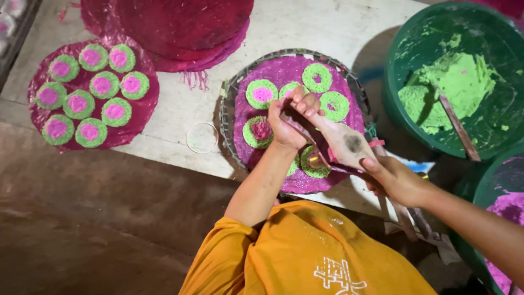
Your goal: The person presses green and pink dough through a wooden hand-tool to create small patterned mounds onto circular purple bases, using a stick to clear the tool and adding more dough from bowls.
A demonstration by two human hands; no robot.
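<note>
The left hand (286,128) and right hand (396,180) both close their fingers on a piping bag (341,143), its tip over a green ring (314,161) on the pink mat (289,76) in the round tray (232,90). 3 unfilled rings lie there too, and a green paste bucket (415,49) stands to the right.

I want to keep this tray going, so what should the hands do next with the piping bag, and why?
Probably shift the piping bag to an unfilled green ring and squeeze pink into its centre. The left hand pinches the bag's tip over the tray, and the right hand grips its back end. One ring already has a pink centre; two at the far side look hollow.
</note>
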